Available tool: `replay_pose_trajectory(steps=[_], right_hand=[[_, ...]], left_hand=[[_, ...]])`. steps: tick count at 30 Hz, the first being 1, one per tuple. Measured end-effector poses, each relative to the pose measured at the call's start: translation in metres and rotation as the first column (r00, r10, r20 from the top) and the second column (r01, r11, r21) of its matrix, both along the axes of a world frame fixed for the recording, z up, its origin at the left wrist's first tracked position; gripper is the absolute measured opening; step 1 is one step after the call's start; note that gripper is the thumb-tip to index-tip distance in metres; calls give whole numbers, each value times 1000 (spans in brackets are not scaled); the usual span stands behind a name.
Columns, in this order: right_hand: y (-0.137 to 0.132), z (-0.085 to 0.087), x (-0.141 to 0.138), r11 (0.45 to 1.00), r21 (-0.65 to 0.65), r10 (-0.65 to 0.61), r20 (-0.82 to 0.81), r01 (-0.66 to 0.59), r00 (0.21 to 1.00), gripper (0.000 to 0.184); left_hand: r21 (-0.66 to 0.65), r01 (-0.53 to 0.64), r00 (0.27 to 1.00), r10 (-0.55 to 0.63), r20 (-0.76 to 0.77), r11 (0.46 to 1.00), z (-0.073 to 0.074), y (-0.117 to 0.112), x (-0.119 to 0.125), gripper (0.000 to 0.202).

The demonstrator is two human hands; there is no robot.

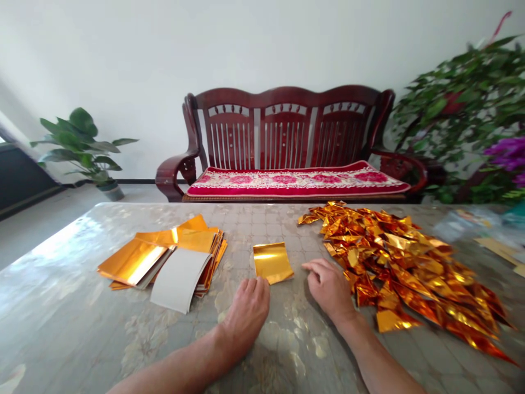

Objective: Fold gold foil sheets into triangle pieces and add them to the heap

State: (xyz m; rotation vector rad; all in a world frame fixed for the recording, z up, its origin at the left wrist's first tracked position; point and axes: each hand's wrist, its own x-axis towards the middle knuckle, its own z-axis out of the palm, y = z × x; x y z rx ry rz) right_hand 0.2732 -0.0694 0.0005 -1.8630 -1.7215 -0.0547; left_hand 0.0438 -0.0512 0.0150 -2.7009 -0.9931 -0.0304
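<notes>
A small gold foil sheet point(272, 261) lies near the middle of the table, its lower right corner slightly curled. My left hand point(249, 306) is closed at the sheet's lower left corner, fingers bent and pressed together; its fingertips are partly hidden. To the right of the sheet, apart from it, my right hand point(330, 287) points its index finger left and holds nothing visible. Left of my hands is a fanned stack of gold foil sheets point(137, 257), with a pale grey underside point(178, 279) showing on top. A heap of folded gold foil pieces point(394, 251) spreads beside my right hand.
The patterned table point(102, 339) reaches to a dark red wooden bench point(283, 145) with a red and white floral cushion point(283, 179). Clear plastic bags point(467, 223) lie at the table's right. Potted plants point(84, 145) stand on both sides of the bench.
</notes>
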Motion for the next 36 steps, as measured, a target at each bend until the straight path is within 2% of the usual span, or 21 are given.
replay_pose_trajectory(steps=[4, 8, 12, 18, 21, 30, 34, 36], right_hand=[[-1, 8, -13, 995, -100, -6, -79, -2, 997, 24], [4, 12, -25, 982, -173, -87, -22, 81, 996, 24], [10, 10, -28, 963, -224, -139, 57, 149, 989, 11], [10, 7, -27, 970, -200, -125, 96, 142, 988, 8], [9, 8, -26, 975, -183, -106, 108, 124, 989, 12], [9, 9, -29, 979, -159, -104, 147, 127, 984, 5], [11, 10, -30, 968, -211, -124, 67, 136, 990, 24], [13, 10, -29, 959, -253, -127, 19, 128, 992, 27]], left_hand=[[-51, 22, 999, -21, 27, 998, 0, 1, 5, 19], [-111, 57, 997, -51, 52, 992, 3, 1, 8, 19], [-169, 50, 996, -37, 79, 984, 5, 4, 7, 20], [-226, 36, 986, 3, 168, 973, 1, 12, 5, 15], [-216, 35, 983, 6, 186, 976, 1, 14, 5, 12], [-205, 15, 971, 35, 235, 979, -3, 18, 8, 12], [-203, 12, 972, 36, 231, 979, -1, 18, 9, 13], [-202, 7, 973, 40, 227, 979, 0, 17, 8, 13]])
